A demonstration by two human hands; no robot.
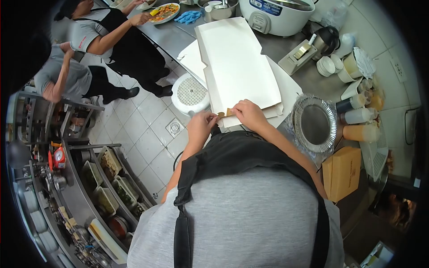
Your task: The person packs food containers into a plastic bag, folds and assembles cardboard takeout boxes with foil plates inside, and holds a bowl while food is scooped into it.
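Observation:
A white cardboard box blank [237, 62], partly folded, lies on the steel counter in front of me, over more white cardboard sheets [286, 82]. At its near edge my left hand [203, 123] pinches a corner where a small brown bit shows. Just to the right, my right hand [248, 114] has its fingers closed on the same edge, beside a small brown tab [229, 111]. The two hands are close together but apart. Some fingertips are hidden behind the cardboard.
A tape dispenser [300, 56], rice cooker [272, 15] and stacked foil trays [315, 123] stand around the cardboard. Sauce bottles [357, 116] line the wall at right. A white stool [190, 94] stands at left. Two people are behind it, one holding a plate of food [164, 13].

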